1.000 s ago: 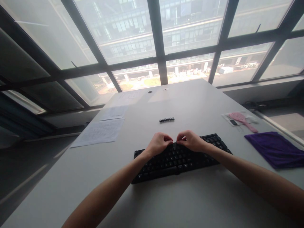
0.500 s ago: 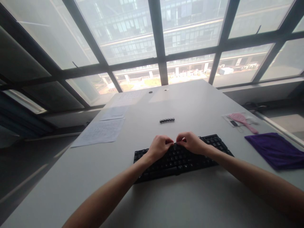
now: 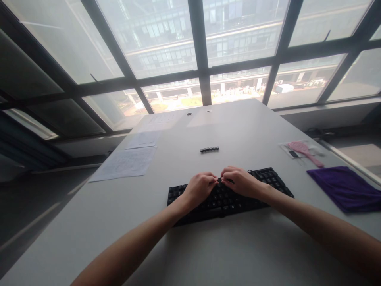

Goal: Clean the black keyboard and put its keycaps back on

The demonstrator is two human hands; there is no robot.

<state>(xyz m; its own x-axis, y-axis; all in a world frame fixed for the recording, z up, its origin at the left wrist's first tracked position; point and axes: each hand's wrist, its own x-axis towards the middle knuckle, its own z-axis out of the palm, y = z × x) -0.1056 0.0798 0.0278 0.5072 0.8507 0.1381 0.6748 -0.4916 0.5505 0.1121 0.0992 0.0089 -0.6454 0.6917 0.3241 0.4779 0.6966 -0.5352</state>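
A black keyboard (image 3: 208, 212) lies slightly tilted on the white table (image 3: 178, 159). Over its upper middle, my left hand (image 3: 201, 186) and my right hand (image 3: 239, 181) meet nearly fingertip to fingertip. Both hands are closed in a pinch at the keyboard's back edge; whatever is between the fingertips is too small to make out. Beyond the hands, a short row of several small black keycaps (image 3: 210, 149) rests on the table.
Papers (image 3: 125, 163) lie along the left edge. On the right are a pink hairbrush (image 3: 303, 150), a small dark object (image 3: 293, 154) on clear plastic, and a folded purple cloth (image 3: 342, 186). Two small round holes are at the table's far end, before large windows.
My right hand's fingers have curled in a little more at the same spot, and my left hand has shifted very slightly. The camera view has moved a little.
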